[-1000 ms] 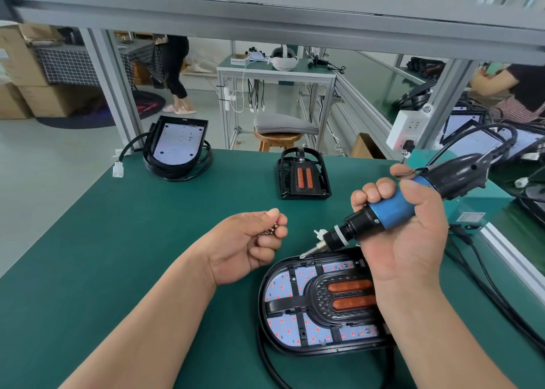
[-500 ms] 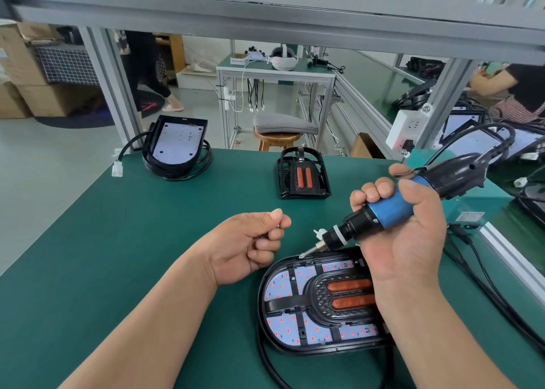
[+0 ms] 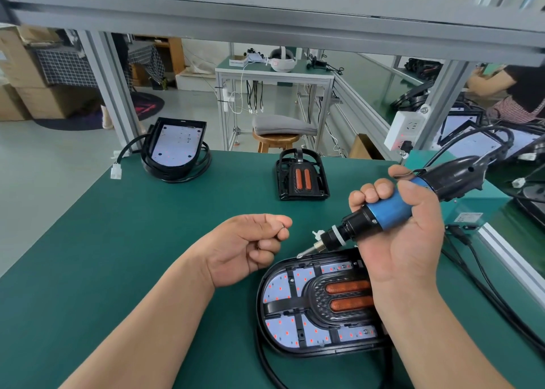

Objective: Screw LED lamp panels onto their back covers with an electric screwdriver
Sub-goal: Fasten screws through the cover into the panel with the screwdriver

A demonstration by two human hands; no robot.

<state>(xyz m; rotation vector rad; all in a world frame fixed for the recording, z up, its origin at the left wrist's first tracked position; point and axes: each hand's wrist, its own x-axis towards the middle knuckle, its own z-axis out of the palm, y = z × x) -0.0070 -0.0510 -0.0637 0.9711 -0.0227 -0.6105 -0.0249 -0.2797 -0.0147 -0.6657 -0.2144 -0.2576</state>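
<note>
head view: against half a second ago the left hand (image 3: 250, 247) has barely shifted, but a small screw (image 3: 282, 226) now shows pinched between its thumb and forefinger, the other fingers curled in. the right hand (image 3: 404, 241) stays wrapped round the one electric screwdriver (image 3: 389, 208), bit aimed at the far-left rim of the near lamp panel (image 3: 295, 300); contact i cannot tell. three lamp units lie on the green desk (image 3: 118, 241): this near one under the right wrist, a white-panelled lamp (image 3: 177, 144) far left, a black back cover (image 3: 302, 179) far centre with two orange strips.
</note>
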